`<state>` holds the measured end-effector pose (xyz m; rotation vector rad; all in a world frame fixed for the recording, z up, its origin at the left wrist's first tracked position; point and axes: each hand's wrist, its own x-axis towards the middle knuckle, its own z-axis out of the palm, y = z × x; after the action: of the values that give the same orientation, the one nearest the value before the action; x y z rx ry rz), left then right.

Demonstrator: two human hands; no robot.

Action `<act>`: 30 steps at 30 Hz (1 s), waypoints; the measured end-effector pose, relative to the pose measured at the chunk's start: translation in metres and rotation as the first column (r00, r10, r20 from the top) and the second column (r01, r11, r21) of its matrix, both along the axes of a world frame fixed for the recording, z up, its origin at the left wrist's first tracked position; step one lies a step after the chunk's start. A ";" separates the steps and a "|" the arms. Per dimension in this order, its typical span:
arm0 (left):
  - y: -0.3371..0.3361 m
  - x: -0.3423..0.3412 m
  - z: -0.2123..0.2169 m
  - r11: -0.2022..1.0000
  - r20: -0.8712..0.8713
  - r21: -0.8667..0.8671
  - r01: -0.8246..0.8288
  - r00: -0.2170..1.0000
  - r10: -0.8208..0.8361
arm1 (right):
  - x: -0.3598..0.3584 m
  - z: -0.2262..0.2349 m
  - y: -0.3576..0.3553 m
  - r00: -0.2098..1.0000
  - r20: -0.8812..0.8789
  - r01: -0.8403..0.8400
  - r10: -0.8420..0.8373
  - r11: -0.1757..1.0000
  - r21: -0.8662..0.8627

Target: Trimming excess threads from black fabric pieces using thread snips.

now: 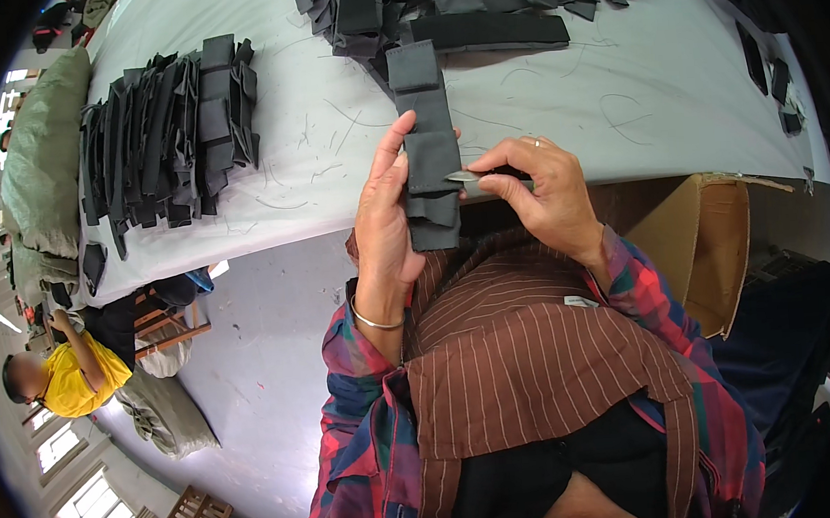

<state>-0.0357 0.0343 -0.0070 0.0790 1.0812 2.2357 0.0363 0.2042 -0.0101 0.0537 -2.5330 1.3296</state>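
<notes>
- Left hand (385,213) wrapped along the left edge of a dark grey fabric strip (426,143), thumb and fingers pressed against the cloth, holding it upright at the near edge of the white table (558,105).
- Right hand (540,192) just right of the strip, fingertips pinched together on a small metal snipper (467,175), its tip touching the strip's right edge about midway down.
- Strip stitched into stacked pocket-like sections, upper end lying over the table edge, lower end hanging above a brown striped apron (527,347).
- Silver bangle (377,319) on the left wrist, ring on a right finger.
- Neat stack of dark strips (170,132) on the table, well left of the held strip.
- Loose heap of the same strips (474,0) on the table beyond the held strip, at the far side.
- Loose thread ends scattered on the table around the strip.
- Open cardboard box (698,239) right of the strip, below the table edge.
- Person in a yellow shirt (67,375) far left, below the table.
</notes>
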 end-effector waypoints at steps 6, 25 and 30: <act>-0.001 0.004 0.003 0.980 -0.050 -0.198 -0.016 0.999 0.007 | -0.007 0.012 -0.013 0.997 -0.060 0.049 -0.058 0.989 -0.143; -0.001 0.015 -0.005 0.912 -0.192 -0.391 0.125 0.958 -0.213 | -0.017 -0.012 -0.004 0.968 0.247 0.152 0.037 0.697 -0.701; -0.012 0.005 -0.011 0.932 -0.056 -0.325 0.159 0.981 -0.187 | -0.017 -0.004 -0.003 0.963 0.263 0.147 0.065 0.690 -0.709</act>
<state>-0.0306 0.0219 -0.0180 0.1279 1.4140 1.8905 0.0191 0.2012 -0.0145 -0.3702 -1.9630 2.3558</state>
